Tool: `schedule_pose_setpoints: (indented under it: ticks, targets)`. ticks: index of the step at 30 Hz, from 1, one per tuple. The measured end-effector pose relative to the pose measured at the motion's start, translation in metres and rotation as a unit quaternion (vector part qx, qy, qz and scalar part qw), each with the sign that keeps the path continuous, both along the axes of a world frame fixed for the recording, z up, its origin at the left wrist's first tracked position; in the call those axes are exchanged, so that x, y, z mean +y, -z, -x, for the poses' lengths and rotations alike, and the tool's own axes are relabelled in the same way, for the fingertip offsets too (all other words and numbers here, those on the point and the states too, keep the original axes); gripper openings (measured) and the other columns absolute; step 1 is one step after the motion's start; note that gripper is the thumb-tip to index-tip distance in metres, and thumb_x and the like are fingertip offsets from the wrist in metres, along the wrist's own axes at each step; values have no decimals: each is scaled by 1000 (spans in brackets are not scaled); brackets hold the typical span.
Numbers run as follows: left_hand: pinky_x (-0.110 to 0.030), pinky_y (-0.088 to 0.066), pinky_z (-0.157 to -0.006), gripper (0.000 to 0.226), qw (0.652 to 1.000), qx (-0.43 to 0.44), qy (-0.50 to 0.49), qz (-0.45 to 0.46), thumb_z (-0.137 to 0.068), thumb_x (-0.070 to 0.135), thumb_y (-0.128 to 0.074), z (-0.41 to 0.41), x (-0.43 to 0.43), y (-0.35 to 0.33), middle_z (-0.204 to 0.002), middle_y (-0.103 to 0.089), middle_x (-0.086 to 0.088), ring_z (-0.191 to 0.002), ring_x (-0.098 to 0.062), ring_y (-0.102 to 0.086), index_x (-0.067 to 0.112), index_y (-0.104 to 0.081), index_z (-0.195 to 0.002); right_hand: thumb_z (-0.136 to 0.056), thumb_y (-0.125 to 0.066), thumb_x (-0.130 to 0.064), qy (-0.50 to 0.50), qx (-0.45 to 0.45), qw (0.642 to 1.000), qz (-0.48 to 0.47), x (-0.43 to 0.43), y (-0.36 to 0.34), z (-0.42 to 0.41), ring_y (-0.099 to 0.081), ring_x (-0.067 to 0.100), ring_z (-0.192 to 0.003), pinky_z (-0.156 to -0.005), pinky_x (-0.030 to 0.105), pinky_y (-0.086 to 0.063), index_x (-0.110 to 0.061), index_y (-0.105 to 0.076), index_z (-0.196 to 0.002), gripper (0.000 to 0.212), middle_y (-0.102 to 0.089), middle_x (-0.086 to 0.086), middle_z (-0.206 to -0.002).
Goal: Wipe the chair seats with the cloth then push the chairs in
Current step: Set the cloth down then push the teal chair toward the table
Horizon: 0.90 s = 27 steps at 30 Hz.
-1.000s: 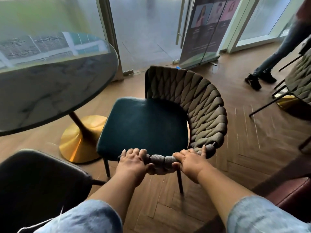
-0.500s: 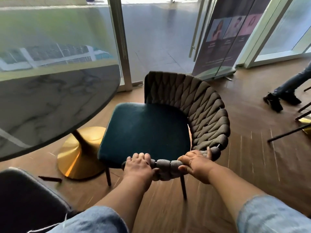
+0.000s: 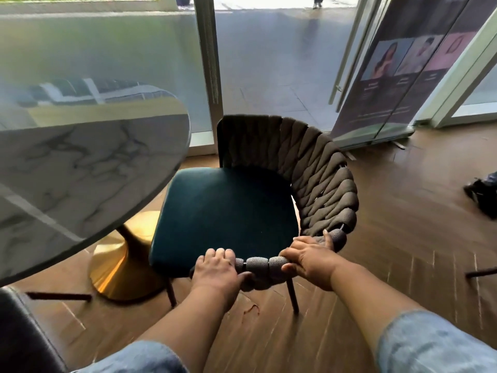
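Note:
A chair [image 3: 317, 168] with a woven grey-brown curved backrest and a dark teal seat [image 3: 226, 214] stands in front of me, next to a round marble table [image 3: 80, 162]. My left hand [image 3: 216, 273] grips the near end of the woven backrest rail. My right hand [image 3: 312, 258] grips the same rail a little to the right. The seat's left edge sits close to the table's rim, above the gold pedestal base [image 3: 121, 262]. No cloth is in view.
A second dark chair [image 3: 24, 335] fills the lower left corner. Glass doors and a standing banner [image 3: 403, 71] lie behind the chair. Another person's black shoe [image 3: 481, 195] is at the right edge, and a thin dark chair leg [image 3: 481, 273] juts in below it.
The chair has slid closer to the table, its seat edge now nearer the rim. Both hands stay clamped on the backrest rail. The view has tilted up and the other person's foot shifted right.

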State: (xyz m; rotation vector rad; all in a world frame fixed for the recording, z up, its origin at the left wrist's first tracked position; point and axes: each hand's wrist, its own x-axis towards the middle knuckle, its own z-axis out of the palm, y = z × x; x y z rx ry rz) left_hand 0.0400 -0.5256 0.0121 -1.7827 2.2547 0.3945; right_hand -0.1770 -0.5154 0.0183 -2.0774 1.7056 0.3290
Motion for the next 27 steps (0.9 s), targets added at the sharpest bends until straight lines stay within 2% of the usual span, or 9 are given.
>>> schedule_pose_setpoints:
  ticks: [8,27]
  targets:
    - [-36,-31,-101,49,999,24,-42,7,-89,60,-40,-9,-52,4,-123,-47,-2,-117,-24,-39,20,-41,-118,-96,-29,-55,-25,15,999,17,-63,5,-7,-28,16,-134,-108,67,5,-40,-41,-133,42,-47,-9,-130]
    - [-36,-34,-100,49,998,5,-56,37,-90,59,-39,-6,-103,6,-124,-48,-3,-119,-25,-40,19,-41,-117,-95,-31,-57,-61,0,998,29,-129,8,-3,-29,15,-133,-107,67,6,-42,-43,-132,42,-49,-12,-128]
